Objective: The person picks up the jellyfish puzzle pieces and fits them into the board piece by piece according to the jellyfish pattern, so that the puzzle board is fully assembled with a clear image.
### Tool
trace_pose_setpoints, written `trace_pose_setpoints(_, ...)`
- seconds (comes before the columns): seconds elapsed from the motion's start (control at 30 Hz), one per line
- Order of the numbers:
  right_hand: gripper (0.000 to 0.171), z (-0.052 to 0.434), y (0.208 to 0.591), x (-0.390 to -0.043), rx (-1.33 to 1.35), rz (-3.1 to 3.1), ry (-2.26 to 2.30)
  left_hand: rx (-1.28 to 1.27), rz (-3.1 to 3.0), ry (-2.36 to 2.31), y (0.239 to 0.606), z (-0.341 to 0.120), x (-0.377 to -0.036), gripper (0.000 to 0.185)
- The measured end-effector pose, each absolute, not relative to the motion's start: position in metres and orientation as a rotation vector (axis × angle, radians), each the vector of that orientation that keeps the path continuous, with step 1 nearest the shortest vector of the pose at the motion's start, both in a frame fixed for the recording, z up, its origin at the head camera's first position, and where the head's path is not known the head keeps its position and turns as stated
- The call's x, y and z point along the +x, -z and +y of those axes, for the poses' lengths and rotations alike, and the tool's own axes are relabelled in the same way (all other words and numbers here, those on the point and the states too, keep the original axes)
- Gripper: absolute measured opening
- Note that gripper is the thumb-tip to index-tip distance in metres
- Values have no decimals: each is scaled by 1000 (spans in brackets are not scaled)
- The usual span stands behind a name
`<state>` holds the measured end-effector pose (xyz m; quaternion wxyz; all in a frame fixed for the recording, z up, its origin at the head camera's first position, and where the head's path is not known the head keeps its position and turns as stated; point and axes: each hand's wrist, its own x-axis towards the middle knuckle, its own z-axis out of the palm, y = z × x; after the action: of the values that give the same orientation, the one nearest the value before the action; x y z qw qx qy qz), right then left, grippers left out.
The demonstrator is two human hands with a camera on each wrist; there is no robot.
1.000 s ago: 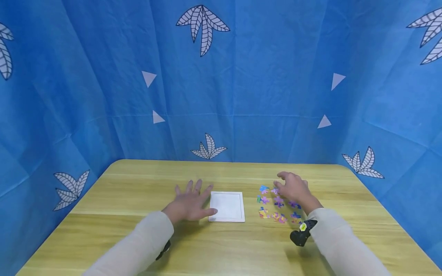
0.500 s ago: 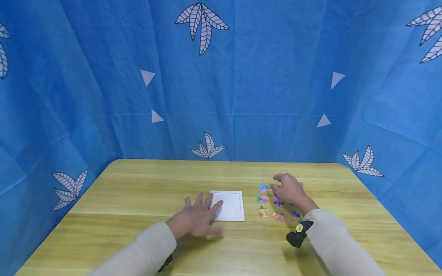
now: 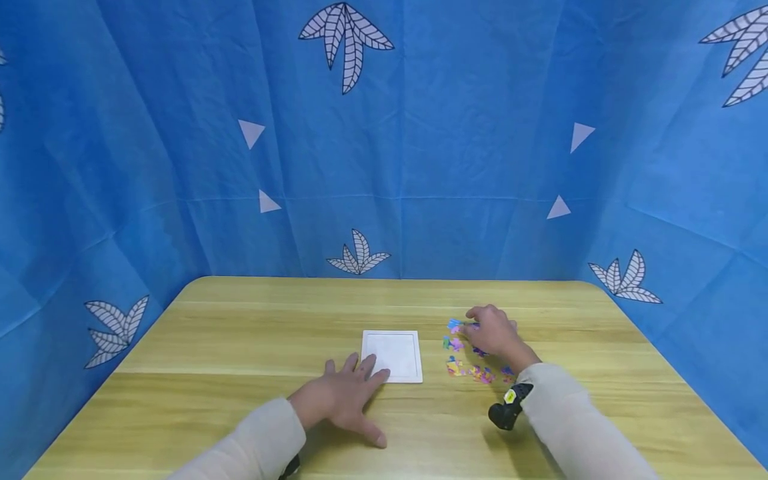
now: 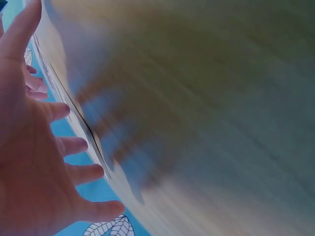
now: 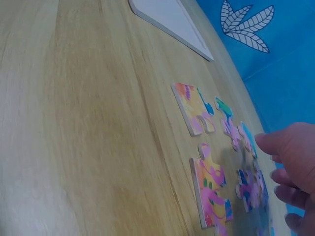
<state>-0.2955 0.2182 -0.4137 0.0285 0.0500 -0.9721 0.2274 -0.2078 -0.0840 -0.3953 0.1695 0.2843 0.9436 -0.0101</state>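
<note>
A square white puzzle frame [image 3: 393, 359] lies flat on the table. My left hand [image 3: 348, 399] is spread wide at its near left corner, fingertips overlapping the frame in the head view. In the left wrist view that hand [image 4: 39, 142] has straight, parted fingers with nothing in them, and casts a shadow on the wood. Right of the frame, several colourful jigsaw pieces [image 3: 454, 367] lie spread out. My right hand [image 3: 495, 333] is over the far pieces and hides some. The right wrist view shows its thumb [image 5: 275, 141] close to a blue-edged piece [image 5: 247, 138], fingers bent and apart from the thumb.
The wooden table [image 3: 252, 333] has rounded far corners. A blue curtain [image 3: 456, 133] with white leaf and triangle prints hangs behind it and along both sides. A black wrist device [image 3: 509, 408] sits at my right cuff.
My left hand has drawn nearer to me and slightly right, from beside the frame to its near corner. The right hand has shifted a little left and down over the jigsaw pieces.
</note>
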Motion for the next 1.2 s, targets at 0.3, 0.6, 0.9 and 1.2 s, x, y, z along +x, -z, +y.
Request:
trace_pose_setpoints(0.3, 46, 212, 415, -297, 95, -3033, -644, 775, 2617, -17, 393, -85, -204, 117)
trace_pose_setpoints(0.6, 48, 208, 421, -301, 65, -3043, -618, 767, 2606, -57, 396, -85, -206, 119)
trace_pose_setpoints(0.9, 43, 203, 424, -297, 66, -2994, -640, 774, 2616, -101, 399, -85, -208, 120)
trace_pose_setpoints(1.2, 39, 202, 429, -301, 70, -2984, -635, 782, 2611, -122, 400, -86, -207, 120)
